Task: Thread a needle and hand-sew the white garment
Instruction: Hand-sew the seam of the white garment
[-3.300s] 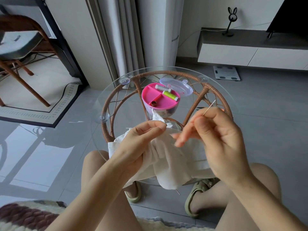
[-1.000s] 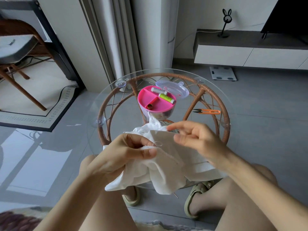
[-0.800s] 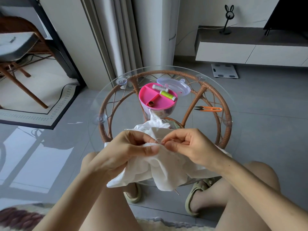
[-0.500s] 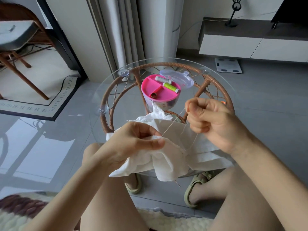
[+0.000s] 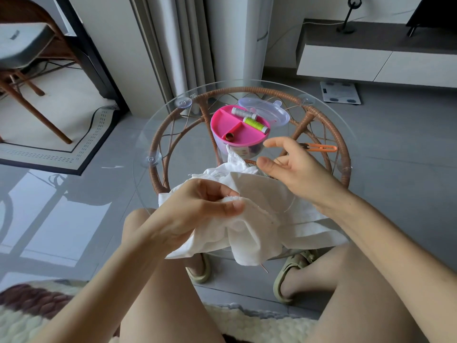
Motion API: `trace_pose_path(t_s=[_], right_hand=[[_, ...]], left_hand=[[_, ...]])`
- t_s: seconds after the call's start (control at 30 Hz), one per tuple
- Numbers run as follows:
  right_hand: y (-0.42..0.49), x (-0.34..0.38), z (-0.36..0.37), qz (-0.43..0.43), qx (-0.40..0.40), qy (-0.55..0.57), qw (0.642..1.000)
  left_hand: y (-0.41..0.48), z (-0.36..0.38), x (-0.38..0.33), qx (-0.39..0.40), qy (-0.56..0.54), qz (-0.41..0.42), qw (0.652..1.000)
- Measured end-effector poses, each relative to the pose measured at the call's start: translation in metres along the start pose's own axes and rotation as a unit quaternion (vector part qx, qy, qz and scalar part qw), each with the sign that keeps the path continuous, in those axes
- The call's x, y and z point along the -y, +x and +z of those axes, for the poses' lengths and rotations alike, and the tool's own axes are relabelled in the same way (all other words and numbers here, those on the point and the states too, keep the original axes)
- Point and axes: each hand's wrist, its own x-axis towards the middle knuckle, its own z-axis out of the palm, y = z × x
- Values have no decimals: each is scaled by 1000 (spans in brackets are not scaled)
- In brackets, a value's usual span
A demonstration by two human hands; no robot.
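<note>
Currently we hold: white garment (image 5: 259,226), draped over the glass table (image 5: 173,115) edge; left hand (image 5: 197,209), thumb and forefinger pinching its raw edge; right hand (image 5: 296,169), fingers spread and empty, just beyond-right of that pinch; edge runs pinch-to-right-wrist; needle not discernible.

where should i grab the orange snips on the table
Pinch the snips by the orange handles, mid-length, from above. They lie flat on the table, dark blades pointing left, so the orange end keeps fingers off the tips. The right hand is nearest.
</note>
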Motion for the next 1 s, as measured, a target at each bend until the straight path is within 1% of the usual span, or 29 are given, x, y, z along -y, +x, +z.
trace_pose_path(t_s=[0.1,0.17,0.23,0.33,1.0], right_hand=[[-12,-6,0,-10,19,5,1000],[-23,-11,3,-49,11,22,999],[-32,-13,9,-96,24,16,995],[-39,-15,13,-120,44,-16,992],[-44,-15,13,-83,68,67,992]], left_hand=[[2,-3,1,7,-2,-12,1000],[3,-3,2,15,-7,-20,1000],[4,-4,2,25,-12,-21,999],[5,-5,2,31,-12,-16,999],[7,-6,1,57,-44,-28,997]])
